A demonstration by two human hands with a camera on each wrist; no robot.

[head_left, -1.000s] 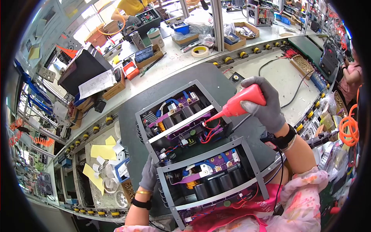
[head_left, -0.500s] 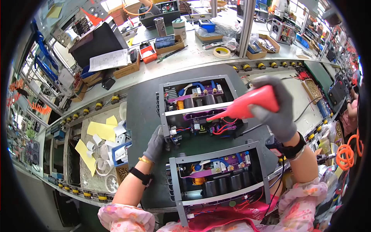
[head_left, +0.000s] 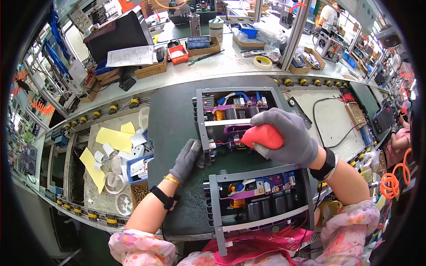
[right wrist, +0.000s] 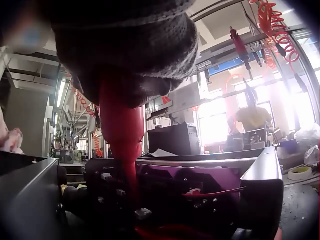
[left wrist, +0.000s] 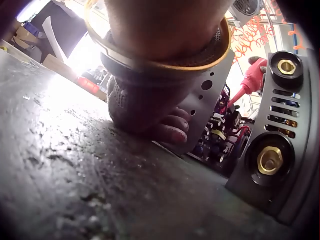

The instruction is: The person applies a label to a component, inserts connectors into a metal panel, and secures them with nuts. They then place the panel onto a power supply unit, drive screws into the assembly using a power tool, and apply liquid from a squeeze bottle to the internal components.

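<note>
My gloved right hand (head_left: 288,135) grips a red squeeze bottle (head_left: 265,136), tipped so its narrow nozzle points down and left into the far power unit. That unit is an open grey metal frame (head_left: 200,106) with a purple circuit board, copper coil and coloured wires. In the right wrist view the bottle (right wrist: 122,122) hangs nozzle down close over the board. My gloved left hand (head_left: 186,160) rests on the dark mat at the unit's front left corner. In the left wrist view its fingertips (left wrist: 175,131) lie beside the grey end plate (left wrist: 212,85).
A second, similar unit (head_left: 215,199) stands nearer, its end panel bearing brass-nut terminals (left wrist: 272,160). Both sit on a dark mat (head_left: 173,111). Yellow paper (head_left: 114,139) and a blue bin (head_left: 138,168) lie left. A black cable (head_left: 316,115) curves on the right.
The bottle has moved down and left along the far unit's board, its nozzle now steeper. The gap between the two units has widened since the oldest frame. My left hand stays by the far unit's corner.
</note>
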